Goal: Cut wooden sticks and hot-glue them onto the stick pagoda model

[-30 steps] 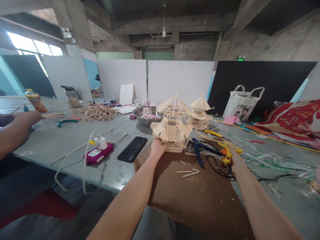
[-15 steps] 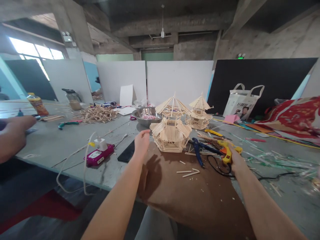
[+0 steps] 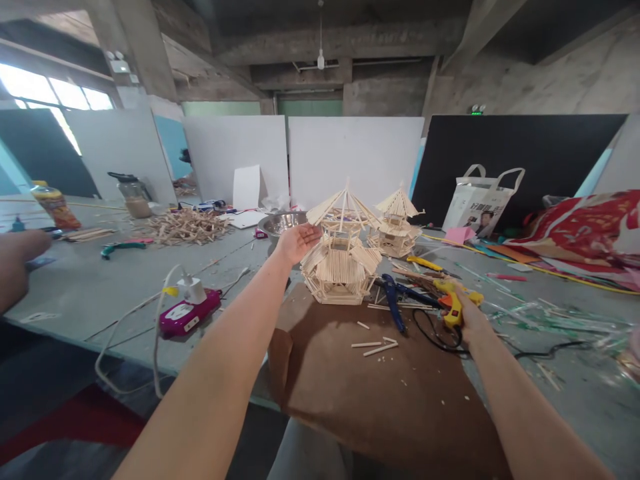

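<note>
Stick pavilions (image 3: 341, 270), two in all

a pale two-roofed stick pavilion (image 3: 341, 265) stands upright, yellow glue gun (image 3: 454, 309) rightward.

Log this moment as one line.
left hand: beside near pavilion, contact unclear | right hand: holding glue gun | far pavilion: behind, rightward | loose sticks: on brown board
</note>
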Demonstrator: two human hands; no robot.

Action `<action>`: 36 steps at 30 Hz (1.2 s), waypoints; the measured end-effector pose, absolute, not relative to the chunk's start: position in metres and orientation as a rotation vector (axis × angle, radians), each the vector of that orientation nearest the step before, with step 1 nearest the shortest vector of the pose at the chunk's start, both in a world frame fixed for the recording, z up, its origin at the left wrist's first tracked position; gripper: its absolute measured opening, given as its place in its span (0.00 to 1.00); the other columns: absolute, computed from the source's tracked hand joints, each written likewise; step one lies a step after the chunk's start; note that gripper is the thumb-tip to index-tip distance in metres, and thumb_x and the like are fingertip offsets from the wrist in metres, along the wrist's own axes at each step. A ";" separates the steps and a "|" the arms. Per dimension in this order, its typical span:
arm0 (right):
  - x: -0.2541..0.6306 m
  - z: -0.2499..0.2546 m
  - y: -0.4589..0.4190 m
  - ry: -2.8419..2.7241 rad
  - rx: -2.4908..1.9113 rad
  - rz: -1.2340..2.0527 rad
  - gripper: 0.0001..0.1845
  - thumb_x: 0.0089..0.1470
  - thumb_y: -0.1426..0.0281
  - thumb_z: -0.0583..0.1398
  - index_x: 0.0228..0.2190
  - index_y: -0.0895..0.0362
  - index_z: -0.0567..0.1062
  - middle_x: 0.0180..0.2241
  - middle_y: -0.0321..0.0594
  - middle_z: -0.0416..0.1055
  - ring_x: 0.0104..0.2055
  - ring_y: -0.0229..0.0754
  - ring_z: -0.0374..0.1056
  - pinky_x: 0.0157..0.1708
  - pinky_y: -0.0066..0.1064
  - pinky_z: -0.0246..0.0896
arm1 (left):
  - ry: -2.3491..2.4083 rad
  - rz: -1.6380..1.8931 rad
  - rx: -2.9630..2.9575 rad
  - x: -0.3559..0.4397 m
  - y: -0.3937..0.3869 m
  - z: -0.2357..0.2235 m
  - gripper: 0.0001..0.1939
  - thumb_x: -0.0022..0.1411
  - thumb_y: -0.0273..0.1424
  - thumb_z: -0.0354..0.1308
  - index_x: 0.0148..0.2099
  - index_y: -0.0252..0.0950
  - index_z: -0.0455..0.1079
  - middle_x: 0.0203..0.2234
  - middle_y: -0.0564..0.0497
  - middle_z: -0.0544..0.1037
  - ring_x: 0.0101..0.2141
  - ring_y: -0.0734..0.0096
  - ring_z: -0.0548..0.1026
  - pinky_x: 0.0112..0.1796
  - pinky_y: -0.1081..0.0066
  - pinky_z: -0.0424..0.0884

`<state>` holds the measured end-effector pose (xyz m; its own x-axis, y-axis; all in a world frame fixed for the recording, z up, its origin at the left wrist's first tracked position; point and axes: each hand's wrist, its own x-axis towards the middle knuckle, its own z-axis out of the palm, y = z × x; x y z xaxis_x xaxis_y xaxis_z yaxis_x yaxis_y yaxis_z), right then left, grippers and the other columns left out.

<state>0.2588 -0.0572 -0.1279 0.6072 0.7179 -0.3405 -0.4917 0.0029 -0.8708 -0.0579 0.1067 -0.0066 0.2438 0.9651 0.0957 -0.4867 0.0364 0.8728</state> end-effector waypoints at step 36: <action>0.257 -0.124 -0.058 -0.233 -1.220 0.931 0.12 0.48 0.63 0.54 0.34 0.56 0.66 0.15 0.31 0.66 0.09 0.33 0.58 0.06 0.23 0.55 | 0.847 1.304 1.755 -0.020 -0.005 -0.005 0.12 0.54 0.35 0.48 0.22 0.35 0.59 0.10 0.59 0.55 0.12 0.84 0.51 0.15 0.79 0.46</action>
<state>0.2565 -0.0577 -0.1238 0.6251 0.7153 -0.3123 -0.4835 0.0407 -0.8744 -0.0201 -0.0055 -0.0053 0.2532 0.8571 0.4487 0.0614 -0.4771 0.8767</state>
